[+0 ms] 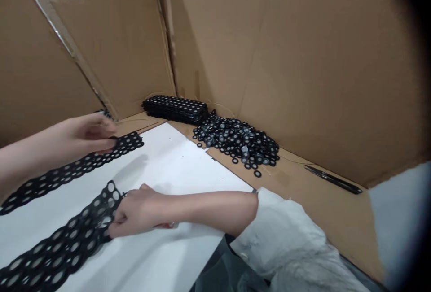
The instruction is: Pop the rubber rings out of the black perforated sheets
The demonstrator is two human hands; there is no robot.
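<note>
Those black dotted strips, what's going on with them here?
A person's right hand is closed on the end of the wider, nearer strip, which lies over a white surface. The left hand is over the narrower, farther strip; whether it grips it is unclear. Behind, against the cardboard wall, sit a stack of dotted black pieces and a loose pile of small black rings. The tweezers lie off to the right, untouched.
</note>
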